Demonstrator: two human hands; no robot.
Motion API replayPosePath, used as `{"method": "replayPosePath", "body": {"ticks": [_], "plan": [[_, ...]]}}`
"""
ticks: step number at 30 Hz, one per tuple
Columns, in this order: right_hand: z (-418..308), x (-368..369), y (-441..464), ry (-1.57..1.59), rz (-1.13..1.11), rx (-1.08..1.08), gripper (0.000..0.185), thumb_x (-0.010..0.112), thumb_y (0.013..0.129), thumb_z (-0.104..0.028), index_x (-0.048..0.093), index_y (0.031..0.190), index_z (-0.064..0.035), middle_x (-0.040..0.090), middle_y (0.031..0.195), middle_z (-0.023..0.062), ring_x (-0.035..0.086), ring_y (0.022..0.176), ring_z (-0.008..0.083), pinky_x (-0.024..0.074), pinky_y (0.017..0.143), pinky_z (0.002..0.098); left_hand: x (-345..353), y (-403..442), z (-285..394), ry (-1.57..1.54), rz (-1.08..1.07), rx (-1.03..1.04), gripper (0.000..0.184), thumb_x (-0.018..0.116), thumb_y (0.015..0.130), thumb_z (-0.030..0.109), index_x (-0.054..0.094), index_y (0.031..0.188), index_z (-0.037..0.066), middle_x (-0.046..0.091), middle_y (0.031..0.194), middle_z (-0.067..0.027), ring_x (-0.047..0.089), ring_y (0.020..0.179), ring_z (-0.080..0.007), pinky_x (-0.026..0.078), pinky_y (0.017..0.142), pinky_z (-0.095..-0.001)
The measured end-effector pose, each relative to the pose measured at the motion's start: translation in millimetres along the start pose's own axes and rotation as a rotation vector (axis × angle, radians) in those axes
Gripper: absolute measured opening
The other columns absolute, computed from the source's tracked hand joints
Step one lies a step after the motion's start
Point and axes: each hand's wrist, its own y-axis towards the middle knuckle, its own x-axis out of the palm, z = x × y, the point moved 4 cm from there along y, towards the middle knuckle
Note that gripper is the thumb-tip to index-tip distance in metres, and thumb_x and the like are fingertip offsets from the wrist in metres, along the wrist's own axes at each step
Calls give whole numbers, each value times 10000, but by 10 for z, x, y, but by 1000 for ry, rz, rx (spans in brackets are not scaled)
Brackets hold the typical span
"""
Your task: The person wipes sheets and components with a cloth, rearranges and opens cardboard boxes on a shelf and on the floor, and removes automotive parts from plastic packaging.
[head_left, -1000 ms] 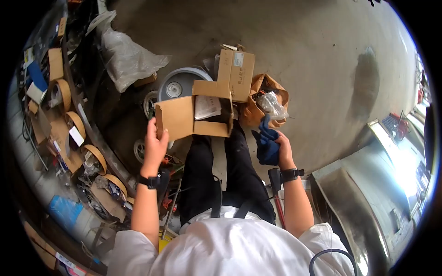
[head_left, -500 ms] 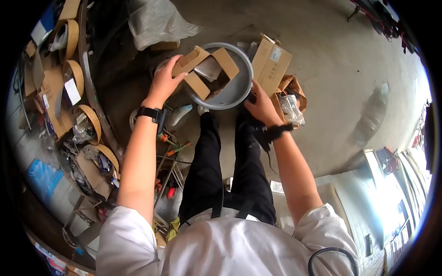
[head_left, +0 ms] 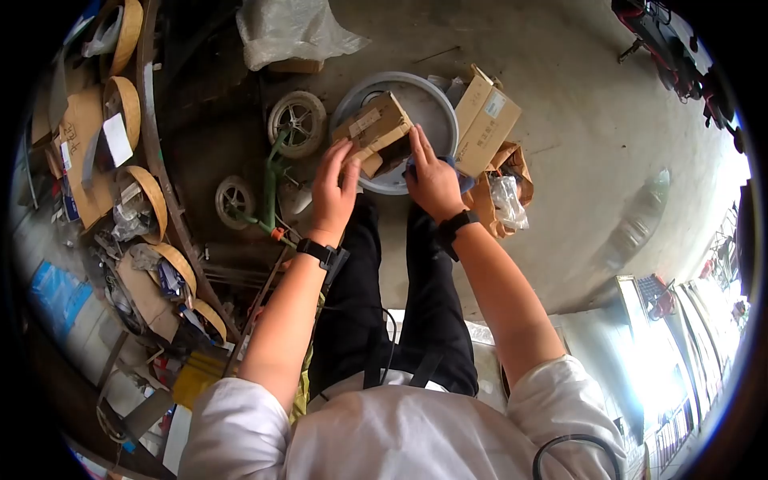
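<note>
A small cardboard box (head_left: 373, 126) is tilted over a round grey tub (head_left: 438, 104), a labelled side facing up. Its open end with a dark inside points toward me. My left hand (head_left: 334, 188) has its fingers along the box's left, near side. On the right edge of the box lie the extended fingers of my right hand (head_left: 434, 180), so the box sits between both hands. Something dark blue, perhaps a cloth (head_left: 462, 178), shows beside my right hand; whether that hand holds it I cannot tell.
Right of the tub stand a taller carton (head_left: 486, 120) and an open brown bag (head_left: 506, 196) with clear plastic. A green frame with small wheels (head_left: 297, 124) is at left, beside a cluttered shelf (head_left: 156, 160). Plastic sheeting (head_left: 292, 32) lies beyond.
The box has turned from its flapped opening facing up to a labelled side facing up. My right hand has moved from the tub's rim to the box. The view has shifted slightly.
</note>
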Motion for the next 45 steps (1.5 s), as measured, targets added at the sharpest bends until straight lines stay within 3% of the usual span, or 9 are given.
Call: {"method": "replayPosePath", "body": {"ticks": [8, 19, 29, 32, 35, 38, 39, 42, 45], "plan": [[200, 457, -158, -105, -113, -211, 563, 596, 756, -51, 495, 1310, -71, 316, 1507, 147, 658, 800, 297, 534, 695, 376, -77, 494, -231, -203, 164, -309, 238, 536, 984, 216, 612, 1076, 10, 674, 972, -122, 653, 853, -201, 510, 755, -307], [266, -45, -234, 492, 331, 208, 273, 694, 814, -138, 638, 1059, -31, 665, 1002, 150, 653, 915, 307, 512, 772, 351, 251, -276, -184, 360, -289, 351, 215, 664, 817, 51, 677, 1029, 83, 613, 1206, -84, 564, 1137, -270, 423, 990, -416], [384, 200, 37, 442, 166, 453, 397, 723, 794, -243, 597, 1116, -49, 679, 855, 165, 660, 827, 353, 512, 711, 371, 481, -324, -394, 281, -272, 58, 193, 707, 759, 35, 653, 938, 83, 547, 1212, -67, 507, 1147, -317, 440, 947, -423], [534, 291, 143, 416, 161, 488, 479, 706, 797, -261, 563, 1200, -48, 667, 895, 209, 638, 888, 393, 499, 790, 408, 527, -272, -485, 319, -364, 19, 357, 731, 749, 52, 604, 1080, 93, 531, 1220, -67, 494, 1158, -299, 434, 950, -391], [641, 347, 170, 504, 143, 293, 546, 680, 813, -257, 524, 1293, -48, 656, 1010, 245, 615, 1006, 401, 476, 881, 409, 451, -191, -368, 103, 83, -65, 453, 710, 826, 139, 488, 1209, 43, 508, 1244, -124, 482, 1178, -297, 389, 1013, -403], [682, 407, 221, 591, -20, 238, 589, 664, 821, -260, 494, 1343, -45, 631, 1116, 263, 585, 1099, 394, 455, 942, 394, 756, -436, -882, -465, 85, -620, 506, 649, 909, 222, 378, 1293, 32, 494, 1256, -137, 505, 1149, -247, 435, 962, -374], [649, 388, 198, 565, -58, 286, 587, 661, 823, -264, 496, 1342, -43, 624, 1135, 263, 579, 1113, 391, 454, 947, 389, 751, -408, -714, -715, -154, -1014, 401, 564, 965, 247, 408, 1264, 31, 483, 1260, -113, 533, 1104, -214, 528, 854, -357], [419, 188, 201, 504, -28, 308, 548, 664, 820, -272, 540, 1289, -15, 623, 1138, 261, 586, 1106, 380, 462, 938, 387, 706, -368, -620, -748, -191, -938, 371, 552, 968, 248, 422, 1245, 39, 505, 1212, -98, 550, 1072, -200, 612, 728, -354], [122, -149, 71, 448, 19, 219, 545, 687, 805, -269, 555, 1264, -6, 643, 1089, 242, 617, 1025, 373, 485, 884, 392, 395, -324, -507, -455, -207, -718, 350, 575, 966, 269, 494, 1210, 32, 580, 1135, -60, 555, 1052, -138, 508, 839, -292]]}}
